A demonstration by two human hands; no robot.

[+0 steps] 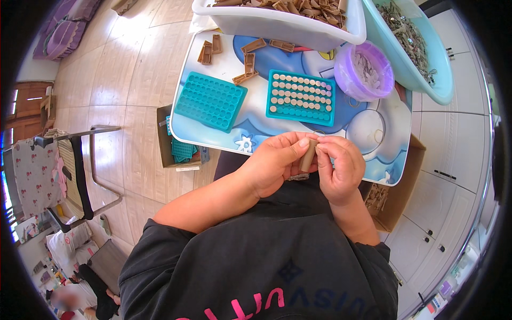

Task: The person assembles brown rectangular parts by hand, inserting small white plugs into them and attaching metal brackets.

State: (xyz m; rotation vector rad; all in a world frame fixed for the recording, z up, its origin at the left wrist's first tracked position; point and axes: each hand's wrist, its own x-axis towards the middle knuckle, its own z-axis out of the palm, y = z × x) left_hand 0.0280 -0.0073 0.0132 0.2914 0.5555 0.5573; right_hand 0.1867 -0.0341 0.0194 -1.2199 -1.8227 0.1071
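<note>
Over my lap, just past the table's near edge, my left hand (pixel 274 162) is closed around a tan-brown plastic casing (pixel 308 157), held nearly upright. My right hand (pixel 344 166) pinches at the casing's right side; whatever small part its fingertips may hold is hidden. A thin ring-like wire shows just above the fingers. Beyond my hands lies a teal tray (pixel 304 113) with rows of small round pale pieces, and its nearest row mostly shows bare hollows. Several similar brown casings (pixel 249 63) lie loose on the far part of the table.
Another teal tray (pixel 212 101) of round hollows lies left on the patterned table (pixel 256 120). A white tub (pixel 277 24) of brown pieces, a purple tub (pixel 388 69) and a light-blue basin (pixel 444 80) of metal parts stand beyond. Cardboard boxes (pixel 408 181) flank the table.
</note>
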